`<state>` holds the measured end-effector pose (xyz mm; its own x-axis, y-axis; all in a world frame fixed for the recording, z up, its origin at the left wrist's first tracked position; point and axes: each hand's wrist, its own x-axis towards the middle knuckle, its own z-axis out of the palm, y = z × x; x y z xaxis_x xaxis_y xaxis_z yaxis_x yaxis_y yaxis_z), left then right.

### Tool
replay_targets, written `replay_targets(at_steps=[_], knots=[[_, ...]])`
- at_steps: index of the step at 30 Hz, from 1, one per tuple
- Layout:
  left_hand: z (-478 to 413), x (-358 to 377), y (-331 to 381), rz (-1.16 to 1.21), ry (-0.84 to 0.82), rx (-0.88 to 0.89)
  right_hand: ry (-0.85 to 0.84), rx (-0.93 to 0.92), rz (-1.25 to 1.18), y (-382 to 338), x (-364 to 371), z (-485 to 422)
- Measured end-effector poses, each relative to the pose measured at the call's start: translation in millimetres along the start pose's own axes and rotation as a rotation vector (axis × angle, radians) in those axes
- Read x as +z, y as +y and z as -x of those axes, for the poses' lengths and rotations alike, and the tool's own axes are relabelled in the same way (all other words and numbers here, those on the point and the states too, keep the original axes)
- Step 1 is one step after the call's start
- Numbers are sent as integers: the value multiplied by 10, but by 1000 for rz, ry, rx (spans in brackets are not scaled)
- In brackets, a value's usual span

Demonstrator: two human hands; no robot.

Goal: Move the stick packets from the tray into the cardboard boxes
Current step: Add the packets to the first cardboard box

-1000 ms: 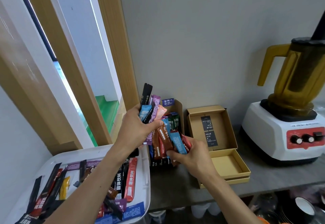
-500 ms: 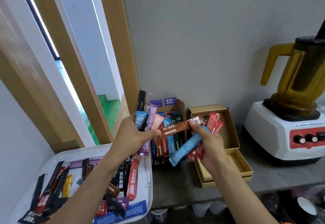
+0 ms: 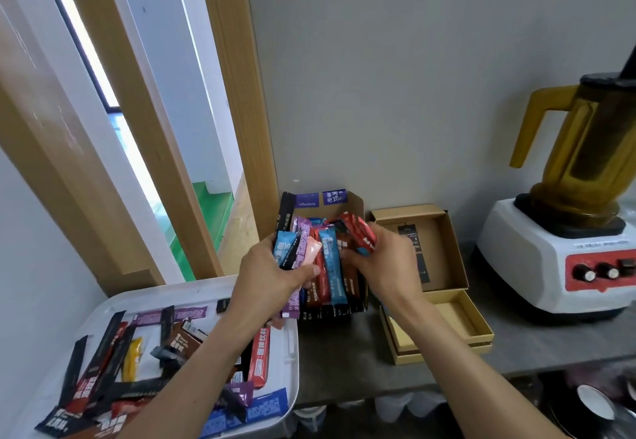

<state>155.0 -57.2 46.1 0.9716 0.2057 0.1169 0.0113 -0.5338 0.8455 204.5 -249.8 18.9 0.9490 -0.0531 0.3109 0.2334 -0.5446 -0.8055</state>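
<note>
Stick packets held as a fan in the left hand, fingers closed around the lower part, thumb pressed across the front; blue, purple, pink and black ones upright, tops above the knuckles. Right hand just beside, closed on a small bunch of red packets, held tilted and touching the right edge of the fan. Both hands raised above the worktop, directly in front of the open cardboard box.

Inside that box, more packets standing upright: red, blue and brown ones, partly hidden behind the hands, lower ends visible below the fingers. To the right, a second cardboard box, open, lid upright against the wall, with a dark card inside; shallow base tray in front of it, partly covered by the right forearm.

To the left, below the left forearm, white tray touching the worktop edge, with many packets lying flat and scattered: black, brown, purple, blue, one yellow, one red near the right rim. At far right on the worktop, well apart from the hands, a blender with white base and amber jug.
</note>
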Motion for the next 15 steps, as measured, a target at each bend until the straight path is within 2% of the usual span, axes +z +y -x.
replay_targets(at_steps=[4, 7, 11, 15], knots=[[14, 135, -59, 17, -30, 10, 107, -166, 297, 79, 91, 68], [5, 204, -113, 33, -44, 16, 116, -214, 350, 110, 90, 93], [-1, 243, -144, 89, -24, 21, -17, -60, 173, 126, 91, 88], [10, 226, -140, 221, -6, -24, 40, 86, -225, -2, -5, 75]])
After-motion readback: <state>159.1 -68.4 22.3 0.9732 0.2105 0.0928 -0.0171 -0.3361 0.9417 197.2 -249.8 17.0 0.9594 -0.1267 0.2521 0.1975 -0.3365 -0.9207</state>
